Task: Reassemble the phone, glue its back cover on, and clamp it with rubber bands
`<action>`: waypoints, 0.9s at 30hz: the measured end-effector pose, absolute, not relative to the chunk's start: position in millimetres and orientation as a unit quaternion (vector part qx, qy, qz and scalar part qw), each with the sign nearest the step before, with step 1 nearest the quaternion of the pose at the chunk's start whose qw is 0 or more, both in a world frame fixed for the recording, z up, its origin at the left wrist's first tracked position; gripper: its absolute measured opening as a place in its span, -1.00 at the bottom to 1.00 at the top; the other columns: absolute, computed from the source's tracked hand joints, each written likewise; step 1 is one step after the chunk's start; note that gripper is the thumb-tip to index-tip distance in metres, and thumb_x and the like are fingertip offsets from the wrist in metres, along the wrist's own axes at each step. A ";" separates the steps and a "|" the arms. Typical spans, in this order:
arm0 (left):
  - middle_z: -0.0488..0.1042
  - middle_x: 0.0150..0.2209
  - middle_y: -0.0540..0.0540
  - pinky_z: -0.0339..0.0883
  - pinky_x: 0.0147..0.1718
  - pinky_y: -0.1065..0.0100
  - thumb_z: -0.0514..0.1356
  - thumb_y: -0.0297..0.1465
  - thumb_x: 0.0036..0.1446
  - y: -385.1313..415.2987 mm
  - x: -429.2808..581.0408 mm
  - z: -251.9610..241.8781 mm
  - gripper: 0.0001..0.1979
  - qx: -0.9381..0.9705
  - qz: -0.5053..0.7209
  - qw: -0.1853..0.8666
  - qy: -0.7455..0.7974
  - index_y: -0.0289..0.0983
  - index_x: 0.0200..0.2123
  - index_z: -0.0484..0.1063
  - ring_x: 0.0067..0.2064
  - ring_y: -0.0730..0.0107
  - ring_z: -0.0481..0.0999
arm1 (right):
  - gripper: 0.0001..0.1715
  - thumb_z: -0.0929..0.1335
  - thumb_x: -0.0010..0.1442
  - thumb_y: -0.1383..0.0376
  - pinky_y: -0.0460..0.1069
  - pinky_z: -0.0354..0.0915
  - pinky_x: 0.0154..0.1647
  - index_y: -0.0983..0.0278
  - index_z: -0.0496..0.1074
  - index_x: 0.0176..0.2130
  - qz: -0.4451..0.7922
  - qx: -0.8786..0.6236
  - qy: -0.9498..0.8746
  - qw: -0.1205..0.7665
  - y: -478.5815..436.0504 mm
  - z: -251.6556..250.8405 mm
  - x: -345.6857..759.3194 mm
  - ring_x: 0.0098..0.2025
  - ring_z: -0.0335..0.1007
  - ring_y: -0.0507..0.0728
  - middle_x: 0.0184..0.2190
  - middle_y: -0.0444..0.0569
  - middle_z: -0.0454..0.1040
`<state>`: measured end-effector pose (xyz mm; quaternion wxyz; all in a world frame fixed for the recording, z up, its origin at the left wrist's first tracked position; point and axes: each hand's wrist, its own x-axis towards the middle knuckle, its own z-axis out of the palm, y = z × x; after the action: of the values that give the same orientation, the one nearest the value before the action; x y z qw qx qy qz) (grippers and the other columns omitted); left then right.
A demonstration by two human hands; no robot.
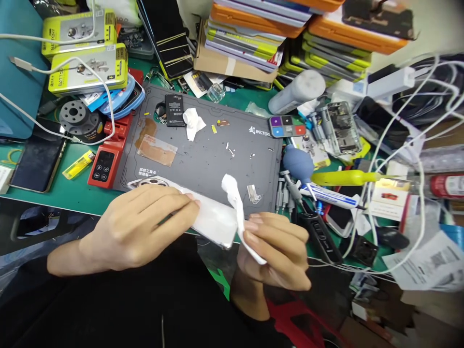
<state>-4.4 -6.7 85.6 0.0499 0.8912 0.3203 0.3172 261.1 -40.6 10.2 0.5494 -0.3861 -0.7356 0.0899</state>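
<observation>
My left hand [136, 224] is closed over a white-backed phone [217, 220], which it holds tilted above the front edge of the mat. Part of the camera area shows at the phone's left end, beyond my knuckles. A folded white tissue [235, 195] is pinched between the thumb and fingers of my right hand [277, 246], close by the phone's right end. Whether the tissue touches the phone I cannot tell. On the grey mat [203, 159] behind lie a black battery [174, 110], a crumpled white tissue [193, 123] and a brownish strip [157, 151].
Left of the mat are a red device [103, 166], a yellow lighter [79, 165] and a dark phone [39, 155]. A blue air blower [297, 161], screwdrivers [284, 195], a white bottle [297, 92] and tangled white cables [422, 193] crowd the right. Stacked boxes [250, 36] stand behind.
</observation>
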 end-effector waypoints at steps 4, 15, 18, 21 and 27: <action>0.73 -0.13 -0.23 0.70 -0.13 0.18 0.19 -0.56 0.43 -5.8 -4.9 91.6 -0.80 0.915 0.259 -0.061 0.302 -0.40 0.01 0.59 -0.12 0.14 0.76 | -0.55 0.41 0.37 0.47 0.13 0.57 -0.35 0.10 0.67 0.13 -0.022 -0.407 -0.687 0.602 -39.4 1.4 244.8 -0.28 0.58 0.18 -0.26 -0.06 0.70; 0.73 -0.21 -0.27 0.67 -0.25 0.17 0.24 -0.67 0.37 -2.4 10.6 59.7 -0.83 0.941 0.200 -0.111 0.248 -0.55 -0.07 0.64 -0.21 0.11 0.75 | -0.61 0.48 0.27 0.57 0.02 0.54 -0.30 0.12 0.72 -0.07 0.175 -0.561 -0.570 0.574 -46.9 -11.2 265.7 -0.18 0.70 0.14 -0.19 -0.08 0.75; 0.73 -0.24 -0.20 0.64 -0.27 0.21 0.28 -0.68 0.35 -0.8 16.8 48.3 -0.86 0.946 0.192 -0.102 0.242 -0.48 -0.12 0.66 -0.23 0.17 0.73 | -0.69 0.49 0.28 0.54 0.01 0.54 -0.26 0.16 0.70 -0.12 0.197 -0.581 -0.563 0.555 -46.2 -13.8 272.5 -0.17 0.69 0.13 -0.19 -0.09 0.75; 0.72 -0.28 -0.17 0.62 -0.31 0.25 0.32 -0.69 0.30 1.2 20.6 38.8 -0.88 0.943 0.211 -0.092 0.239 -0.48 -0.15 0.66 -0.26 0.22 0.71 | -0.72 0.50 0.29 0.52 0.03 0.54 -0.24 0.15 0.70 -0.13 0.188 -0.593 -0.552 0.555 -43.3 -16.7 276.0 -0.19 0.69 0.14 -0.22 -0.10 0.74; 0.72 -0.27 -0.16 0.53 -0.39 0.25 0.40 -0.72 0.19 -1.1 22.1 23.8 -0.83 0.941 0.230 -0.077 0.237 -0.50 -0.14 0.67 -0.25 0.24 0.66 | -0.73 0.49 0.31 0.48 0.08 0.52 -0.24 0.12 0.70 -0.12 0.204 -0.609 -0.527 0.557 -46.6 -20.5 279.7 -0.22 0.66 0.16 -0.24 -0.11 0.72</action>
<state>22.1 -1.1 23.8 -0.0774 0.9407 0.2367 0.2302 279.7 -46.6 -20.5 0.5571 -0.6088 -0.5266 0.2040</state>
